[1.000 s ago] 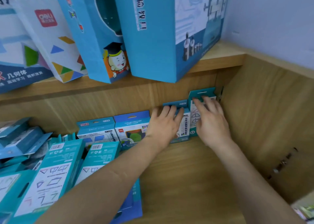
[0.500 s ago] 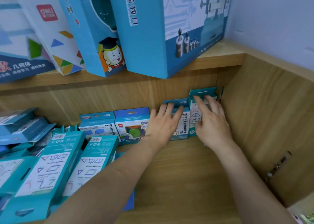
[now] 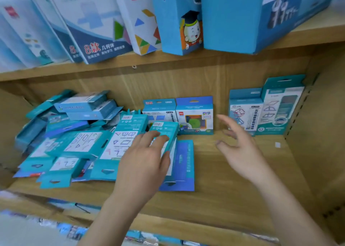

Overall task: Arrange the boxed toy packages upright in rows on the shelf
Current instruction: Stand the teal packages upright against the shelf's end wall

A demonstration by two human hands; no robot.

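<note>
On the left of the shelf board [image 3: 224, 189], the heap of flat packages [image 3: 78, 143] lies unsorted, so most of the task is not yet done. At the right edge of this heap is the left hand [image 3: 141, 163]. A moment ago it pressed on the boxes in the right corner. Now its fingers lie over the top of a teal package [image 3: 165, 129] and its thumb is on the right side, so I judge it is taking hold of the next one.

Behind it, two short boxes [image 3: 177, 115] stand upright against the back wall. To their right is a free gap in the row.

The right hand [image 3: 242, 152] has also left the corner. It hovers in front of this gap with fingers spread wide and holds nothing.

At the far right, the white-fronted box [image 3: 244, 113] and the tall teal box [image 3: 281, 105] stand upright, touching each other, without any support. This placement seems finished.
</note>
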